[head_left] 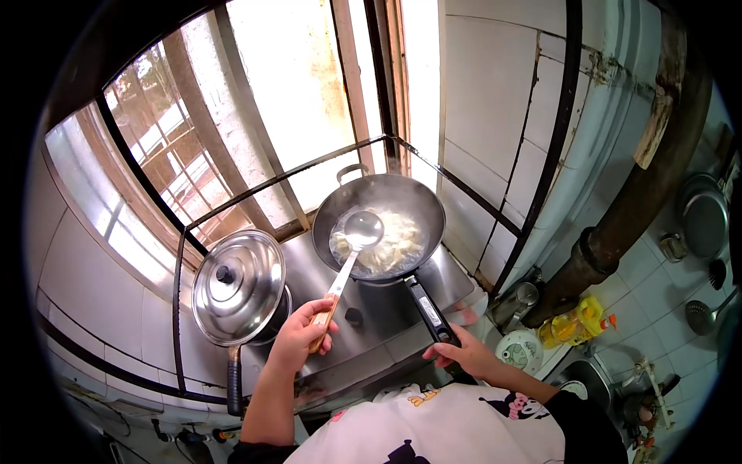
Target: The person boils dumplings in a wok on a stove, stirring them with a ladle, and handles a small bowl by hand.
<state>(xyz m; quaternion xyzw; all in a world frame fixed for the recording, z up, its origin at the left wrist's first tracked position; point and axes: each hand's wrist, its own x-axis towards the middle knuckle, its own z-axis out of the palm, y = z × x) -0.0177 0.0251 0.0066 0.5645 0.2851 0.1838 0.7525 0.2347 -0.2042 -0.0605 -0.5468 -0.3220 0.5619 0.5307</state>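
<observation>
A black wok [427, 203] stands on the steel gas stove [386, 313], steaming, with pale, dumpling-like pieces [398, 246] in whitish liquid. My left hand [297, 338] is wrapped round the wooden grip of a metal ladle [363, 229]. The ladle's bowl is over the wok, overlapping the food in this view. My right hand [466, 354] grips the end of the wok's black handle [425, 309], its thumb and fingers closed around it. Steam slightly blurs the wok's far side.
Left of the wok sits a second pan under a shiny lid [255, 267], its handle [234, 379] pointing toward me. A black metal frame [464, 185] surrounds the stove. To the right are a yellow oil bottle [576, 325], a sink [591, 373] and a thick pipe [618, 240].
</observation>
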